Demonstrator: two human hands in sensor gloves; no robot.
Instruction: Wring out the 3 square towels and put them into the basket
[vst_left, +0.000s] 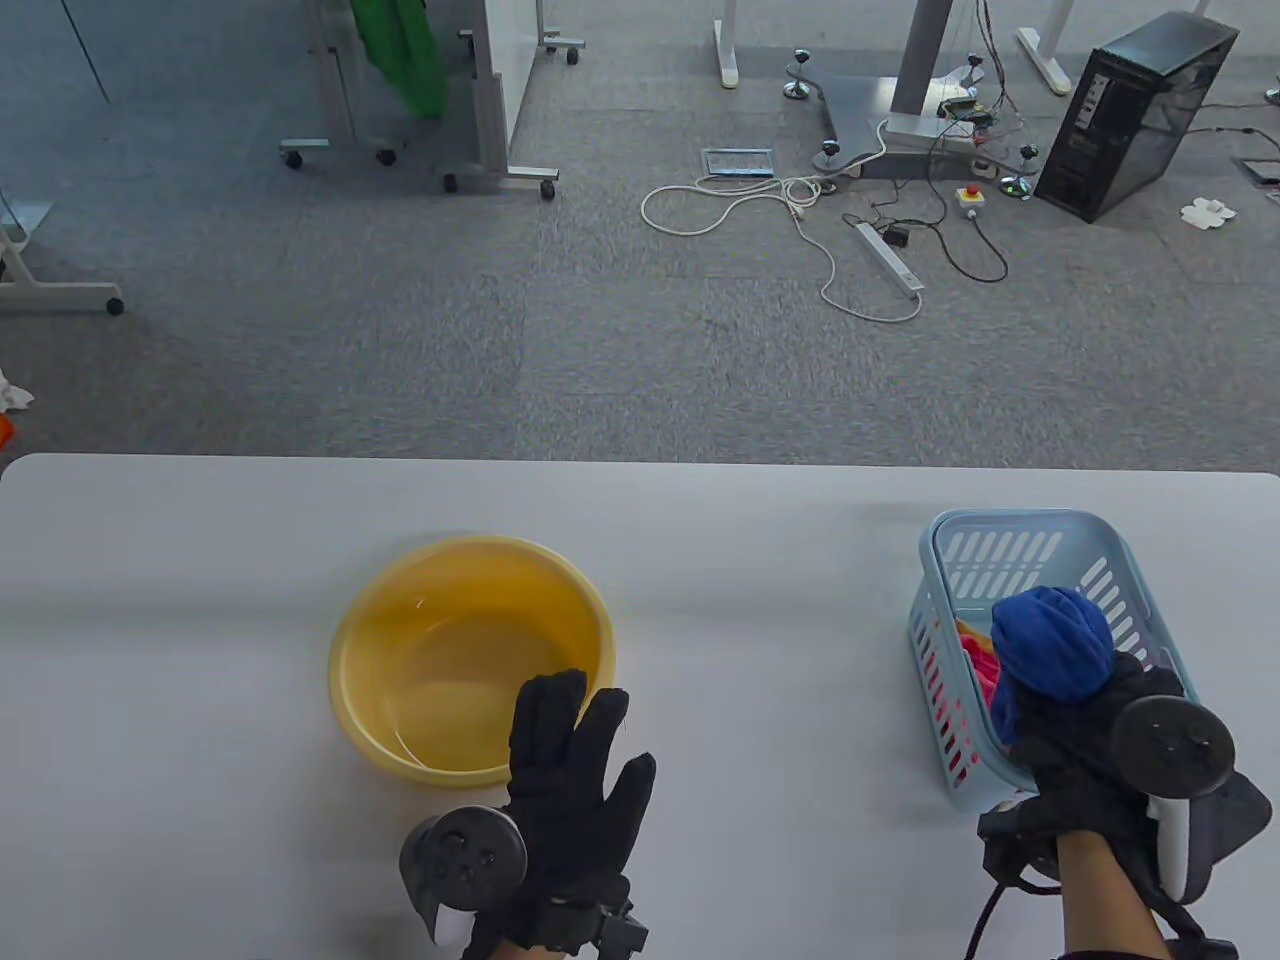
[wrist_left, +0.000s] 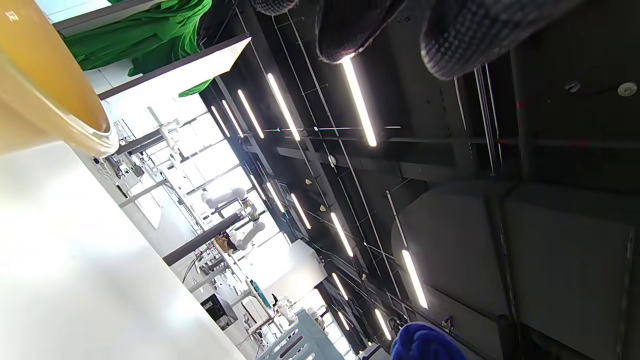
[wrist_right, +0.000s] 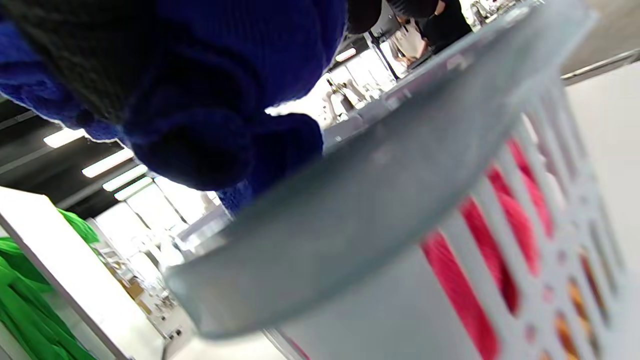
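My right hand (vst_left: 1075, 735) grips a bunched blue towel (vst_left: 1055, 640) and holds it above the near end of the light blue basket (vst_left: 1030, 530) at the table's right. Inside the basket lie a pink towel (vst_left: 985, 675) and an orange one (vst_left: 968, 630). In the right wrist view the blue towel (wrist_right: 210, 125) hangs just over the basket rim (wrist_right: 380, 165), with the pink towel (wrist_right: 500, 220) showing through the slots. My left hand (vst_left: 570, 770) hovers with straight fingers at the near rim of the yellow basin (vst_left: 470, 655), holding nothing.
The yellow basin holds a little water and no towel. The white table (vst_left: 760, 620) runs wide between basin and basket. Beyond its far edge is grey carpet with cables, table legs and a computer tower (vst_left: 1135, 115).
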